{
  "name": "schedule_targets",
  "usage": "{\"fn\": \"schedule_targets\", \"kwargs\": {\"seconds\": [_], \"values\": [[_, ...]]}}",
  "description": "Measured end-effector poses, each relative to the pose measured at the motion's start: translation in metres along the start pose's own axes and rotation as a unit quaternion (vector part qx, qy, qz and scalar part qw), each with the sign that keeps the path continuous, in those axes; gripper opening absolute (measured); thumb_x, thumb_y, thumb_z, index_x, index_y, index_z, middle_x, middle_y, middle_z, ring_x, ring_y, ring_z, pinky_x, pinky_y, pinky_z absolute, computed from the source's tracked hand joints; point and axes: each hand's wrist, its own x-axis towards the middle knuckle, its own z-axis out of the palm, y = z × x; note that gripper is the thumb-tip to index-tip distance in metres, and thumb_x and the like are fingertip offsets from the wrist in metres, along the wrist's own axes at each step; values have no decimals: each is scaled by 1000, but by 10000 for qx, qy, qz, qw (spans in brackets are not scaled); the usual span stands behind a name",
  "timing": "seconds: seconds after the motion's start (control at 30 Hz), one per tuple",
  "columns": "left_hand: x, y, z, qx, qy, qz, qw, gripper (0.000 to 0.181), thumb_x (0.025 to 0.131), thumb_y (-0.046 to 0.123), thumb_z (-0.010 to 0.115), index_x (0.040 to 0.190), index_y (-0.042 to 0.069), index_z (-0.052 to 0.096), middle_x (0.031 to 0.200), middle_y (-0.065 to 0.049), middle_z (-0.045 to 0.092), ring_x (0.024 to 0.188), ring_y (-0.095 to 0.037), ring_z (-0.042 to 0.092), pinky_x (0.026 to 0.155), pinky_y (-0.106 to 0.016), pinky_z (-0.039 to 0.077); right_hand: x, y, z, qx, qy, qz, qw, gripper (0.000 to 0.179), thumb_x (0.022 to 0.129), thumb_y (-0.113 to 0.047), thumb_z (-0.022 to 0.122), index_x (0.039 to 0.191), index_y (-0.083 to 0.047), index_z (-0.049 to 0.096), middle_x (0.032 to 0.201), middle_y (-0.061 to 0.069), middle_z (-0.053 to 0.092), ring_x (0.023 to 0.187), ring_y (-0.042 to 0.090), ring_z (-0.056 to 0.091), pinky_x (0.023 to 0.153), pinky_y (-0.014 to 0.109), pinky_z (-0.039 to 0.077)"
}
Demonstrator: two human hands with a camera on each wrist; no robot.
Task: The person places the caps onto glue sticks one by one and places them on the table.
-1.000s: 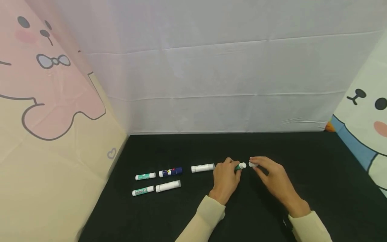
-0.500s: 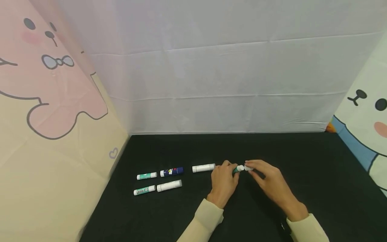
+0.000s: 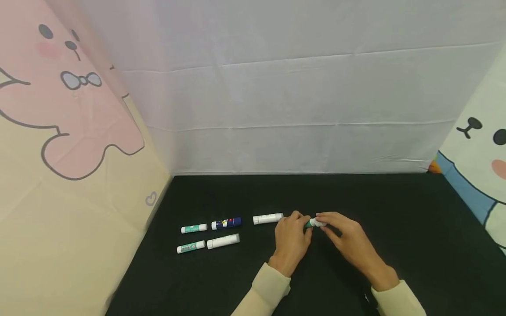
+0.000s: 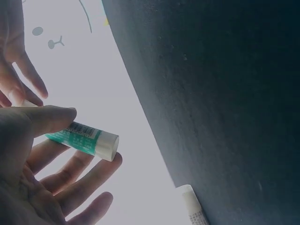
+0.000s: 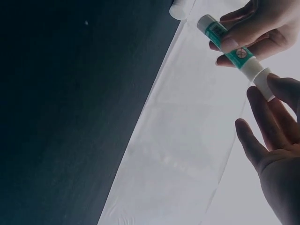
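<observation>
My left hand [image 3: 291, 239] holds a green-and-white glue stick [image 5: 241, 52] over the black table, thumb on one side and fingers on the other. Its white base end [image 4: 108, 145] points out past the fingers in the left wrist view. Between thumb and fingertips, my right hand [image 3: 352, 239] pinches the white cap [image 5: 265, 84]. In the right wrist view the cap meets the white open end of the glue stick, in line or nearly so. How deep the cap sits on it I cannot tell. In the head view the left hand hides much of the glue stick.
Left of the hands lie several glue sticks: two green ones [image 3: 194, 228] [image 3: 191, 247], a navy one [image 3: 226, 224] and two white ones [image 3: 268, 218] [image 3: 223, 241]. A white cloth wall [image 3: 253, 149] stands behind the black tabletop [image 3: 356, 188], with printed cloths at both sides.
My right hand has moved left with the cap, closing the gap to the glue stick until they meet. The left hand has shifted slightly nearer; the other glue sticks lie as before.
</observation>
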Motion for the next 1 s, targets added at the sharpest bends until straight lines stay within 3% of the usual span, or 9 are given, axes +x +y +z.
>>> {"fn": "schedule_targets", "kwargs": {"seconds": [0.43, 0.6, 0.77, 0.93, 1.0], "values": [[-11, -2, -5, 616, 323, 520, 9962, 18, 88, 25, 87, 105, 20, 85, 95, 6, 72, 82, -10, 72, 85, -29, 55, -2, -2, 5, -80, -81, 10, 9999, 48, 68, 19, 88, 110, -1, 79, 114, 9, 78, 97, 30, 76, 96, 4, 45], [-14, -2, -8, 1032, 437, 743, 9909, 17, 88, 28, 87, 104, 23, 84, 94, 7, 71, 81, -9, 69, 88, -30, 55, -4, -1, 6, 62, -137, -58, 9999, 49, 65, 20, 88, 108, 0, 79, 110, 11, 78, 95, 30, 76, 97, 4, 44], [-19, -4, -9, 1449, 597, 987, 9827, 17, 86, 31, 89, 101, 25, 83, 94, 9, 72, 81, -9, 69, 87, -29, 54, -9, 0, 12, 37, -156, -234, 9996, 49, 62, 20, 89, 106, 0, 79, 106, 10, 80, 94, 29, 77, 107, 7, 40], [-23, -6, -10, 1720, 751, 1204, 9748, 15, 87, 34, 88, 98, 27, 82, 93, 11, 74, 81, -8, 70, 87, -30, 54, -12, -1, 18, 80, -107, -569, 9983, 48, 65, 18, 88, 108, 1, 78, 106, 10, 79, 93, 27, 77, 118, 18, 37], [-25, -8, -11, 1766, 769, 1234, 9735, 16, 86, 34, 89, 98, 27, 81, 93, 12, 75, 82, -7, 70, 89, -31, 55, -12, -2, 19, 122, -50, -780, 9969, 30, 81, 7, 84, 110, 1, 78, 107, 10, 79, 93, 27, 76, 120, 21, 36]]}}
